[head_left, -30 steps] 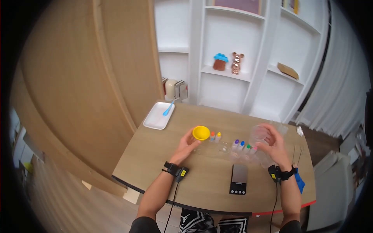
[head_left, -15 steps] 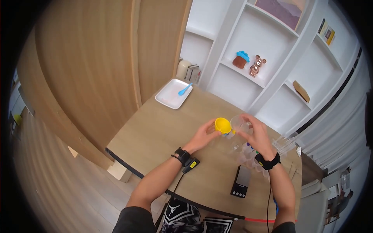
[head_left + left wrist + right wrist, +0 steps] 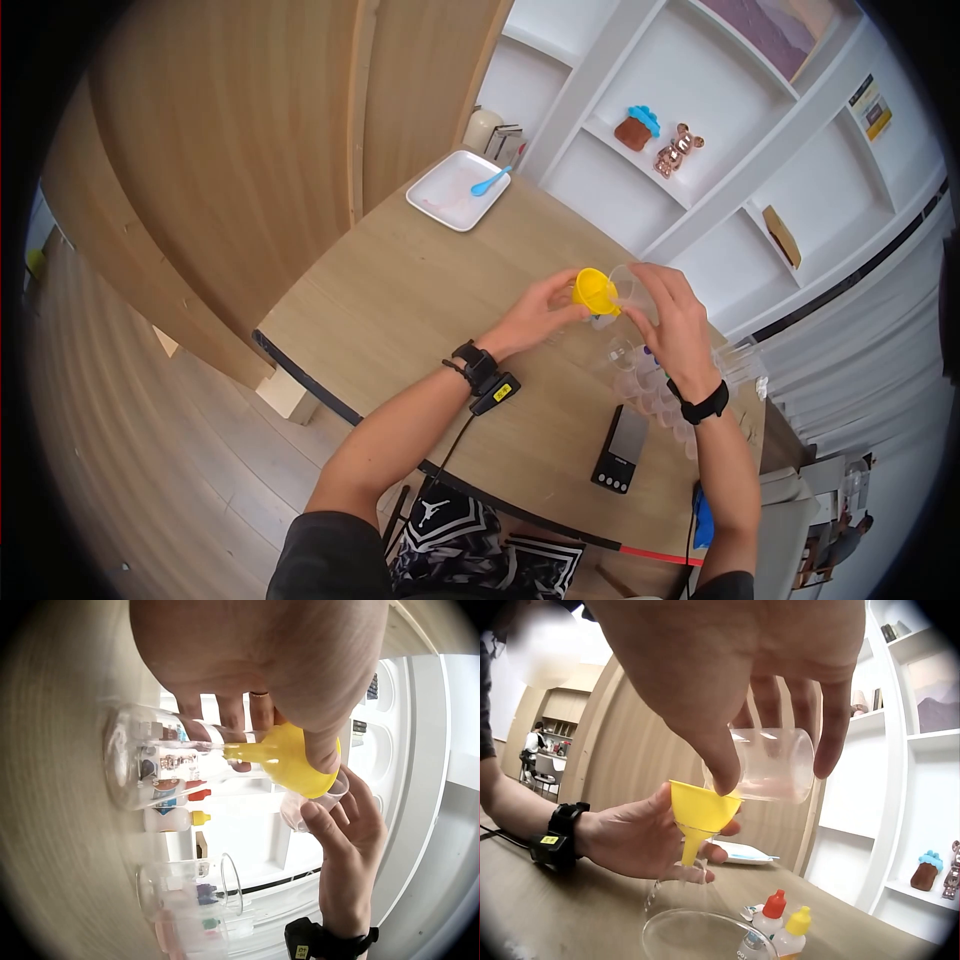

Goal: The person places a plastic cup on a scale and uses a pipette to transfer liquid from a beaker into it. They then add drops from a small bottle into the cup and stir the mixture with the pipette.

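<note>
A yellow funnel (image 3: 595, 291) stands with its spout in the neck of a clear conical flask (image 3: 127, 761); in the right wrist view the flask (image 3: 676, 896) rests on the table. My left hand (image 3: 533, 318) grips the funnel and flask neck, thumb on the funnel's side. Tipped onto its side over the funnel's rim is a clear plastic cup (image 3: 776, 765), pinched between the thumb and fingers of my right hand (image 3: 677, 325). A little pinkish liquid lies along the cup's lower wall. Dropper bottles with red (image 3: 775, 904) and yellow (image 3: 799, 921) caps stand beside the flask.
A white tray (image 3: 440, 205) with a blue spoon (image 3: 490, 182) lies at the far left of the table. Several clear cups (image 3: 655, 398) and a glass beaker stand below my right hand. A black scale (image 3: 621, 450) is nearer the front edge.
My right hand has brought the cup leftward to the funnel and tipped it. My left hand keeps its grip on the funnel. The head view has turned and shifted.
</note>
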The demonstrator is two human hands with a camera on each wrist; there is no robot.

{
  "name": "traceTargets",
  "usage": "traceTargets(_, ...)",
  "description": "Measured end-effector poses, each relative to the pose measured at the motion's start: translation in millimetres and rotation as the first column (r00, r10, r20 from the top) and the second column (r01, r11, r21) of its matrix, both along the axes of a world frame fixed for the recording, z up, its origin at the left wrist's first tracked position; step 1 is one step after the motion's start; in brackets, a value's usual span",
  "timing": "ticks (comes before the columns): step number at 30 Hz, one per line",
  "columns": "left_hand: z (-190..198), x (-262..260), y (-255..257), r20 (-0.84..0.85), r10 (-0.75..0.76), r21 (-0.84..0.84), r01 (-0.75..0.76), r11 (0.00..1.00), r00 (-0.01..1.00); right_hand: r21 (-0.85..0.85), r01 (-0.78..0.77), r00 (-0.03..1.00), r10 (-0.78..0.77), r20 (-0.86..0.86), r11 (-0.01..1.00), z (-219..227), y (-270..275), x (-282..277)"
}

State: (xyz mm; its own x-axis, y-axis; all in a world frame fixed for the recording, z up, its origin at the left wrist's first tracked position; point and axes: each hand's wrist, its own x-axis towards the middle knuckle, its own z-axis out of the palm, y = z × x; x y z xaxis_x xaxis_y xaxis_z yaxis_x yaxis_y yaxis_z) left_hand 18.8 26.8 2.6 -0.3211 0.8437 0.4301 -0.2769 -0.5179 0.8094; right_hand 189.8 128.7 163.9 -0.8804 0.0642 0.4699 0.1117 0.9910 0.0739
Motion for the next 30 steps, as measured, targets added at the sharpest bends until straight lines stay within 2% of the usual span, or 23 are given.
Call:
traceTargets(9, 0, -1, 1, -0.024, 0.015, -0.011, -0.015, 1.000, 1.000, 0.277, -0.057, 0.998, 0.052, 0.024, 0.959, 2, -4, -5)
traceTargets(12, 3, 0, 0, -0.019, 0.009, -0.008, -0.009, 1.000, 1.000, 0.492, -0.153, 0.987, 0.161, 0.025, 0.857, -1, 0, -5)
traceTargets(15, 5, -1, -2, -0.030, -0.012, -0.023, 0.011, 1.000, 0.999, 0.559, -0.206, 0.974, 0.226, 0.034, 0.804, -3, 4, -6)
traceTargets(18, 6, -2, -4, -0.039, -0.033, -0.036, 0.031, 0.999, 0.999, 0.540, -0.221, 0.967, 0.255, 0.013, 0.812, -4, 3, -8)
traceTargets(21, 9, -3, -4, -0.048, -0.038, -0.050, 0.036, 0.998, 0.998, 0.460, -0.179, 0.980, 0.197, 0.009, 0.870, -3, 6, -7)
traceTargets(23, 10, -1, -4, -0.044, -0.024, -0.048, 0.022, 0.999, 0.999, 0.234, -0.139, 0.989, 0.148, -0.025, 0.962, 1, 11, 1)
traceTargets(25, 7, -1, -3, -0.034, 0.002, -0.034, -0.003, 0.999, 0.999, -0.016, -0.064, 0.994, 0.062, -0.089, 0.998, 5, 16, 16)
traceTargets(27, -2, -3, 2, -0.055, 0.027, -0.044, -0.030, 0.999, 0.998, -0.278, 0.023, 0.985, -0.069, -0.157, 0.960, 10, 22, 43)
traceTargets(30, -6, -1, 4, -0.067, 0.060, -0.076, -0.065, 0.995, 0.996, -0.445, 0.105, 0.939, -0.236, -0.249, 0.889, 26, 32, 105)
